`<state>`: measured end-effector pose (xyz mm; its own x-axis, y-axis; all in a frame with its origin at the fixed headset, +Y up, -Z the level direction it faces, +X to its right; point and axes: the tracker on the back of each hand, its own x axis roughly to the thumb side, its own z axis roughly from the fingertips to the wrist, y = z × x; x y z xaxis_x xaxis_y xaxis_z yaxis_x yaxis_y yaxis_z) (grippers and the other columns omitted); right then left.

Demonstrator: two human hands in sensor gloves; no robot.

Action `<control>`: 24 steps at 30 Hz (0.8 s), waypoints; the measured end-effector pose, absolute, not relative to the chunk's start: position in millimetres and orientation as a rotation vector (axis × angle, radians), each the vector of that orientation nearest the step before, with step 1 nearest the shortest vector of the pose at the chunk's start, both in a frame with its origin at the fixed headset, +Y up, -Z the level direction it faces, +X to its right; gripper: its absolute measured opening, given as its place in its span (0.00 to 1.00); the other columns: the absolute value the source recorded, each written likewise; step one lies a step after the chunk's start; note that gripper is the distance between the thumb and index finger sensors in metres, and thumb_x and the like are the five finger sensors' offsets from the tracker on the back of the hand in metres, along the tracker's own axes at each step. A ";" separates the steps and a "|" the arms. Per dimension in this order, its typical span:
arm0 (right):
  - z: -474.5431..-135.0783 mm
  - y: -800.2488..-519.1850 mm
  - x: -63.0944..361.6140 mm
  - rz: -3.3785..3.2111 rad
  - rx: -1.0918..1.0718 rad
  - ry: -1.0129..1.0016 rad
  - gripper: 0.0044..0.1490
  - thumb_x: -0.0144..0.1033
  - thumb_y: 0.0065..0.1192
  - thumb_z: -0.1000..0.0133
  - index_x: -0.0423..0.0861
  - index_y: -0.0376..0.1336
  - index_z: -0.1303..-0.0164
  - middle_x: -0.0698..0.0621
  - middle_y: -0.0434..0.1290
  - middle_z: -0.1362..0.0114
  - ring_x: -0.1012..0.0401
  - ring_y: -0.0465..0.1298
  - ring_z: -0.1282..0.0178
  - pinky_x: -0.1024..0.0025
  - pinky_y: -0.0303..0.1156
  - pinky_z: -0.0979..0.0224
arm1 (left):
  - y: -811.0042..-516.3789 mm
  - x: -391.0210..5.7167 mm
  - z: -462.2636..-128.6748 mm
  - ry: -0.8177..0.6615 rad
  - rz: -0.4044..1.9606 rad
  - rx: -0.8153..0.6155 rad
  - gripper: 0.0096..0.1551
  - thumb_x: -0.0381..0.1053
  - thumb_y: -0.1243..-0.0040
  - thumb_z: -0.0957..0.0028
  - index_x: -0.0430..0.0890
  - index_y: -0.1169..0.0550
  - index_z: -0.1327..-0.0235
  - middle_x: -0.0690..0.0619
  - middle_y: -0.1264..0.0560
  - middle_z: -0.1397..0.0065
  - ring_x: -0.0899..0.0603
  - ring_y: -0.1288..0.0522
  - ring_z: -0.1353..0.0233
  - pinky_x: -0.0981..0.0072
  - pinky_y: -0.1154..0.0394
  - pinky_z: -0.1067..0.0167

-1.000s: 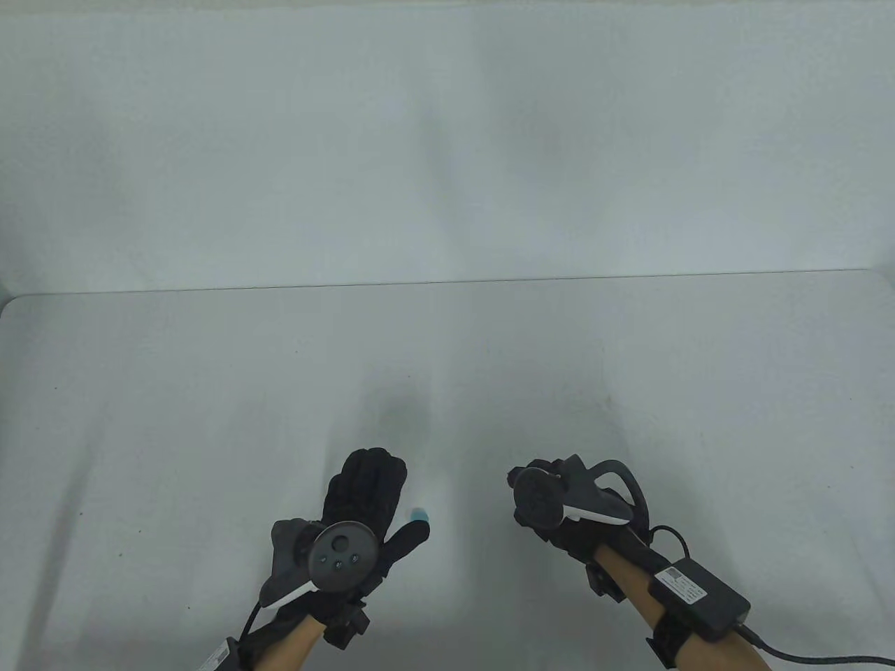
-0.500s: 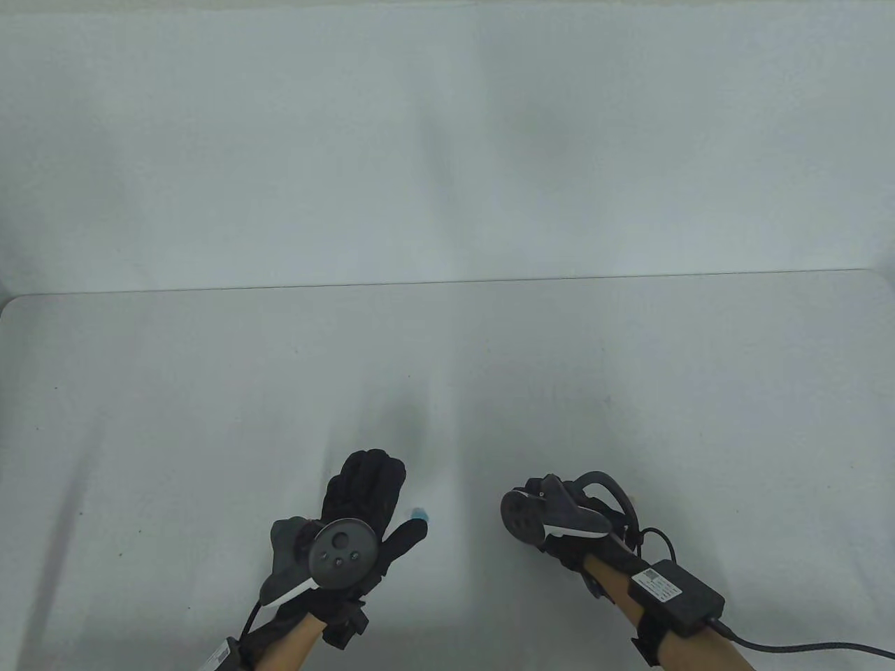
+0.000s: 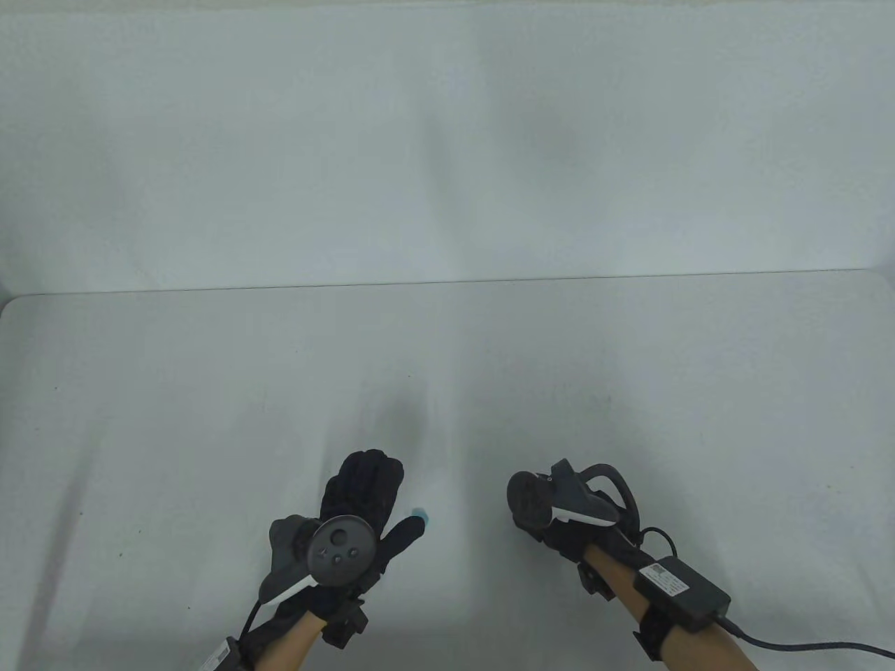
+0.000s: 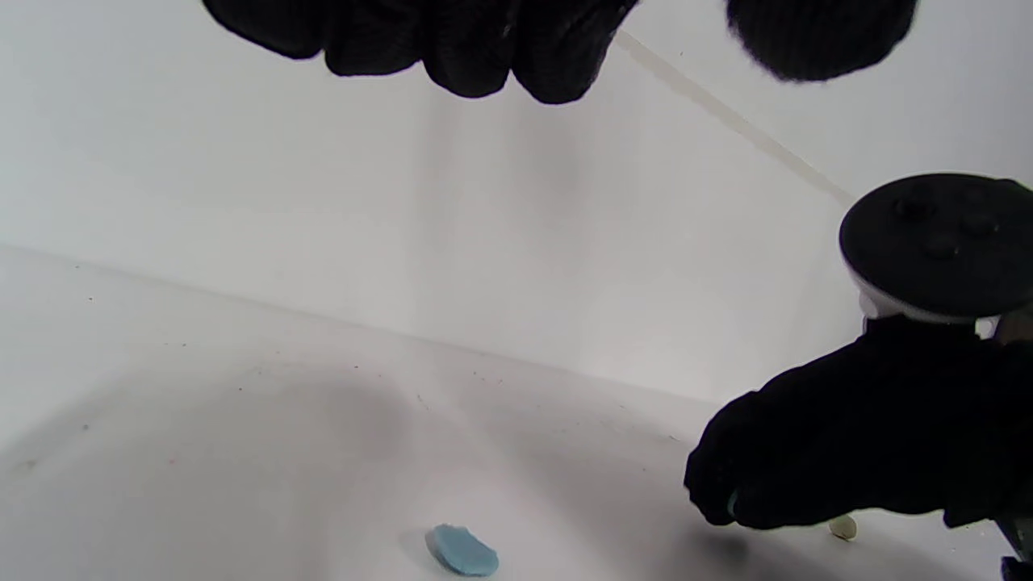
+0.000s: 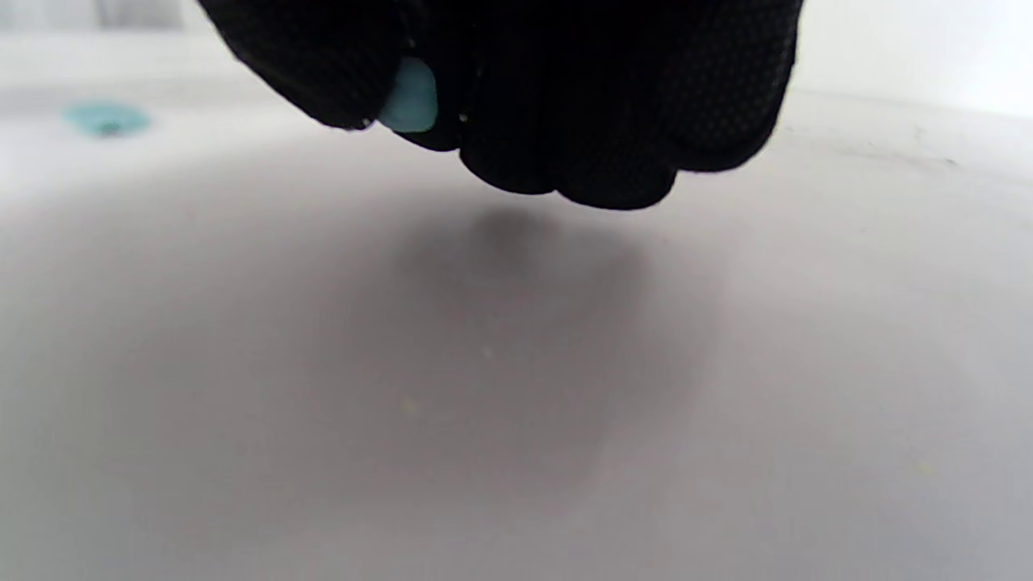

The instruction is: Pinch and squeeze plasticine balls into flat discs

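Observation:
A flattened blue plasticine disc (image 4: 462,550) lies on the white table, just off my left thumb in the table view (image 3: 419,515); it shows small at the far left of the right wrist view (image 5: 105,119). My left hand (image 3: 370,489) hovers over the table beside it with fingers relaxed, thumb apart, holding nothing. To its right, my right hand (image 3: 542,521) has its fingers curled and pinches a light blue plasticine piece (image 5: 410,101) between thumb and fingers, a little above the table. In the table view the tracker hides that piece.
A tiny cream crumb (image 4: 843,526) lies on the table (image 3: 210,419) under my right hand (image 4: 847,452). The white back wall (image 3: 447,140) rises behind the table's far edge. A cable (image 3: 804,646) trails from my right forearm.
My right hand dipped toward the near edge, then came back up, its tracker turning a little. My left hand and the blue disc stayed put.

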<state>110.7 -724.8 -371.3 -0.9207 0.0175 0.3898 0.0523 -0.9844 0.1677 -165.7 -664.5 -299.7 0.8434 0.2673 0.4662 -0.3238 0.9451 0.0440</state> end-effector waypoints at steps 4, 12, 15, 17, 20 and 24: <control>-370.1 -702.7 129.7 -3.379 -0.552 -0.344 0.27 0.47 0.61 0.39 0.48 0.64 0.32 0.47 0.78 0.33 0.53 0.83 0.39 0.62 0.82 0.42 | -662.9 -166.6 -299.5 -0.476 0.323 0.133 0.48 0.65 0.52 0.42 0.36 0.41 0.17 0.31 0.45 0.16 0.23 0.46 0.18 0.32 0.44 0.27; -357.9 -678.8 169.4 -3.992 -0.588 -0.585 0.30 0.40 0.61 0.38 0.43 0.62 0.26 0.44 0.76 0.33 0.52 0.80 0.41 0.60 0.82 0.41 | -660.6 -169.9 -298.5 -0.468 0.332 0.154 0.48 0.64 0.52 0.42 0.36 0.41 0.17 0.31 0.45 0.16 0.22 0.46 0.18 0.32 0.44 0.27; -351.5 -680.5 180.2 -4.150 -0.617 -0.736 0.29 0.41 0.60 0.37 0.43 0.64 0.28 0.43 0.76 0.35 0.52 0.80 0.42 0.59 0.82 0.41 | -660.3 -170.8 -298.8 -0.467 0.336 0.158 0.48 0.64 0.52 0.42 0.36 0.41 0.17 0.31 0.45 0.16 0.22 0.46 0.18 0.32 0.44 0.27; -346.6 -683.6 186.0 -4.256 -0.613 -0.813 0.27 0.42 0.59 0.37 0.43 0.66 0.30 0.43 0.77 0.37 0.52 0.81 0.44 0.59 0.82 0.43 | -660.9 -170.9 -298.7 -0.464 0.339 0.154 0.48 0.64 0.52 0.42 0.36 0.41 0.17 0.31 0.45 0.16 0.22 0.46 0.18 0.32 0.44 0.27; -341.6 -690.0 192.9 -4.324 -0.633 -0.920 0.27 0.46 0.58 0.36 0.43 0.67 0.32 0.44 0.79 0.39 0.52 0.83 0.45 0.60 0.83 0.45 | -661.3 -171.0 -298.8 -0.465 0.333 0.150 0.48 0.64 0.52 0.42 0.36 0.41 0.17 0.31 0.45 0.16 0.22 0.46 0.18 0.32 0.44 0.27; -339.5 -703.1 197.1 -4.367 -0.598 -1.037 0.28 0.49 0.57 0.36 0.42 0.69 0.35 0.45 0.81 0.40 0.50 0.84 0.46 0.62 0.84 0.47 | -662.4 -170.7 -298.7 -0.463 0.331 0.139 0.48 0.64 0.52 0.42 0.35 0.41 0.17 0.31 0.45 0.16 0.22 0.46 0.18 0.32 0.44 0.27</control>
<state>197.1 -703.1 -339.5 -0.1627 0.9839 -0.0744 -0.9123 -0.1212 0.3912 -170.7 -662.4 -298.7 0.8424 0.2813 0.4595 -0.3438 0.9374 0.0564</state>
